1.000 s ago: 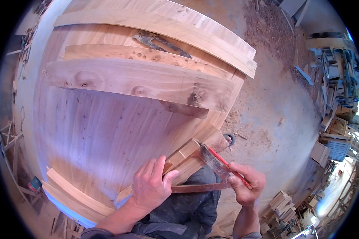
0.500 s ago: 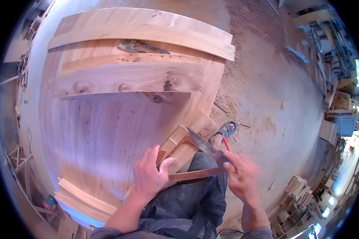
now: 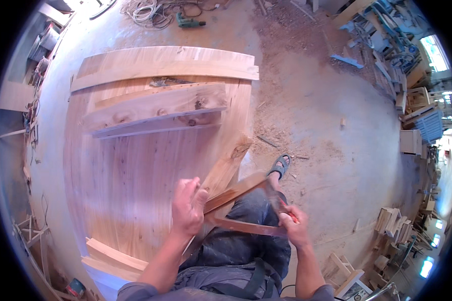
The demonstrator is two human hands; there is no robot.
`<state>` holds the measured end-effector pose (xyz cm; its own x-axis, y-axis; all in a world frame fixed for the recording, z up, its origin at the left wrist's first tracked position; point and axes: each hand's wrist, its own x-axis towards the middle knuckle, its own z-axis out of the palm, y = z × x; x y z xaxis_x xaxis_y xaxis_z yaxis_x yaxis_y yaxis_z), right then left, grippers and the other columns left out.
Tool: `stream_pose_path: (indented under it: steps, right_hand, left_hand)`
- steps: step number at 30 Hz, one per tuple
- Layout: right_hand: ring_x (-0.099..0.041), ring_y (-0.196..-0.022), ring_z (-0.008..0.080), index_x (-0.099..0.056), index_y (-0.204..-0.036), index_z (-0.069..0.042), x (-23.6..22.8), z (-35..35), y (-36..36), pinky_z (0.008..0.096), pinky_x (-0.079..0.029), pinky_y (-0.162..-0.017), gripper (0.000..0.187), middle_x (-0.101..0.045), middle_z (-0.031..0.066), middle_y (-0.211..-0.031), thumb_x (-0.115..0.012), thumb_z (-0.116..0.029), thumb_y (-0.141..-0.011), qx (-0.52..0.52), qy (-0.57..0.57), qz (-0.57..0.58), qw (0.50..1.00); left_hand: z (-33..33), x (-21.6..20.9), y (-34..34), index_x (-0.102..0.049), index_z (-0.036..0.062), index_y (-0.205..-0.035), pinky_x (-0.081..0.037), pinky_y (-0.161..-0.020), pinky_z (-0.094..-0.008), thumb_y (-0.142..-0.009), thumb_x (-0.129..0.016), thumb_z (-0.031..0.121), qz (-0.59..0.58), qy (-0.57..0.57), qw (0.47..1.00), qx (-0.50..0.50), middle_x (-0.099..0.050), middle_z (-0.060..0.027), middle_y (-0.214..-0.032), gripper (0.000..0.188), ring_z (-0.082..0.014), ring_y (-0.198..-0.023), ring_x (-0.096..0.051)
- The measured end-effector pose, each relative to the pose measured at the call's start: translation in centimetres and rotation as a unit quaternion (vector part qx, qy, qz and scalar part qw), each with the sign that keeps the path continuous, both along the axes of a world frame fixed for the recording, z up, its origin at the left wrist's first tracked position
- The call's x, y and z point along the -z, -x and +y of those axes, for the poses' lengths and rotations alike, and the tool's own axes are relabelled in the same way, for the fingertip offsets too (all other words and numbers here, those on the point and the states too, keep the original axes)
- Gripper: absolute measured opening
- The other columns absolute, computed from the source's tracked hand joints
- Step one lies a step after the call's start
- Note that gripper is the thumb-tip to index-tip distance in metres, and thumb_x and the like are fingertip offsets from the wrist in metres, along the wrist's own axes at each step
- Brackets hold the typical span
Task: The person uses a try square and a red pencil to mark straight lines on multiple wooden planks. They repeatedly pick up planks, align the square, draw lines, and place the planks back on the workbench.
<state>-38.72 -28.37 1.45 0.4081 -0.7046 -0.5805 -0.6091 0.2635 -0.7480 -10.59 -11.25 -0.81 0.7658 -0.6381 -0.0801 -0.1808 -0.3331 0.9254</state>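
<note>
My right hand [image 3: 295, 223] is closed on an L-shaped carpenter's square, with a red pencil [image 3: 291, 214] also in its fingers. One leg of the square [image 3: 251, 227] is rusty brown and runs toward my left hand; the other, blurred, points up to a short wooden piece [image 3: 241, 189]. That piece lies slanted across a longer board [image 3: 225, 168] beside my knee. My left hand [image 3: 188, 208] is at the wooden piece's near left end, fingers raised and loosely bent, thumb apart. Whether its palm presses on the wood cannot be made out.
A wide wooden panel [image 3: 145, 175] spreads to the left, with loose boards [image 3: 155, 108] and a long board [image 3: 165, 65] across its far side. Strips [image 3: 115, 256] lie at its near corner. Beyond are a green power tool [image 3: 188, 21] and cables [image 3: 148, 14]. Wood offcuts [image 3: 394, 226] are stacked right.
The wooden piece has turned, so its pencil-marked face no longer shows. My right hand and the square have shifted down a little. My left thumb has lifted off the wood, and the view has moved.
</note>
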Motion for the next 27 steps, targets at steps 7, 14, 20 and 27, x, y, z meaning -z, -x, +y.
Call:
stream_pose_path:
  steps: [7,14,20,27]
  right_hand:
    - [-0.059,-0.064,0.0127,-0.064,-0.093,-0.008,-1.2,3.9,12.9,0.0294,-0.05,-0.064,0.009,-0.059,-0.0008,-0.073,-0.064,-0.012,-0.1,0.36,0.055,-0.062,0.929]
    - [-0.057,-0.057,0.0194,-0.062,-0.09,-0.014,-1.8,9.2,15.4,0.035,-0.046,-0.055,0.016,-0.06,0.0036,-0.072,-0.064,-0.025,-0.1,0.477,-0.13,-0.189,0.848]
    - [-0.049,-0.052,0.0211,-0.066,-0.094,-0.01,-1.6,10.8,15.7,0.0374,-0.036,-0.049,0.028,-0.048,0.0017,-0.064,-0.062,-0.036,-0.104,0.498,-0.203,-0.365,0.76]
    - [-0.051,-0.053,0.0177,-0.069,-0.1,-0.006,-4.4,8.9,5.5,0.0359,-0.041,-0.049,0.021,-0.052,0.0019,-0.07,-0.063,-0.026,-0.101,0.275,-0.251,-0.577,0.727]
  left_hand:
    - [-2.7,2.8,0.9,-0.052,-0.0027,-0.15,-0.05,-0.103,-0.0481,-0.087,-0.086,0.036,-0.153,-0.224,0.949,0.159,-0.059,-0.022,-0.129,0.081,-0.0407,-0.123,-0.057]
    - [-0.3,2.2,-5.9,-0.05,-0.0011,-0.157,-0.055,-0.103,-0.0414,-0.086,-0.087,0.024,0.071,-0.109,0.969,0.21,-0.071,-0.0206,-0.134,0.084,-0.0292,-0.119,-0.069]
    - [0.0,-7.0,-7.2,-0.053,-0.0002,-0.157,-0.051,-0.103,-0.029,-0.102,-0.074,0.021,0.359,0.023,0.902,0.237,-0.069,-0.0064,-0.139,0.062,-0.0122,-0.122,-0.062]
    - [2.7,-8.5,-9.4,-0.064,0.0042,-0.149,-0.046,-0.107,-0.0295,-0.107,-0.066,0.044,0.302,0.099,0.906,0.279,-0.072,-0.0016,-0.129,0.058,-0.0116,-0.118,-0.061]
